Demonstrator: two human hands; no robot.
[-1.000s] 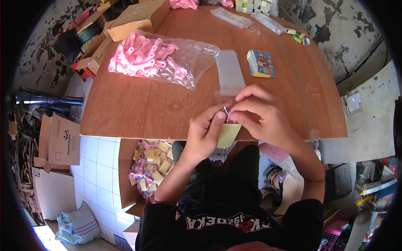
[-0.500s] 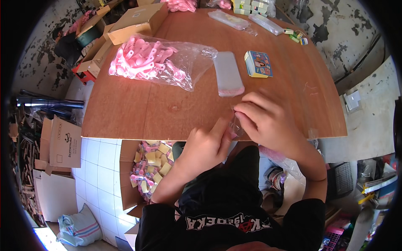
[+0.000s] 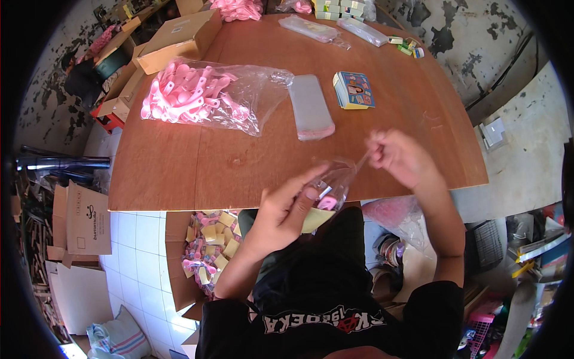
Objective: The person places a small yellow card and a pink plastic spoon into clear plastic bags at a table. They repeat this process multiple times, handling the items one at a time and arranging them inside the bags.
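Observation:
At the table's near edge my left hand (image 3: 284, 212) is closed on a small clear plastic bag (image 3: 341, 176). Inside the bag show a pink plastic piece (image 3: 327, 203) and a pale yellow card (image 3: 317, 220). My right hand (image 3: 403, 158), slightly blurred, pinches a thin clear strip (image 3: 363, 159) that stretches toward the bag's upper end. Beyond the hands lie a stack of flat clear bags (image 3: 312, 110) and a stack of blue printed cards (image 3: 357, 91). A large clear bag of pink scoops (image 3: 191, 96) rests farther left on the table.
Below the table's left edge, an open carton (image 3: 176, 257) holds several packed pink pieces with yellow cards. A closed cardboard box (image 3: 179, 39) stands at the far left. Wrapped packs (image 3: 311, 29) and small boxes (image 3: 327, 11) lie at the back. Another clear bag (image 3: 397, 215) hangs beside my right forearm.
My right hand has moved right, away from my left, drawing out the thin strip. The small bag has turned, showing its pink piece and yellow card. The view has shifted slightly.

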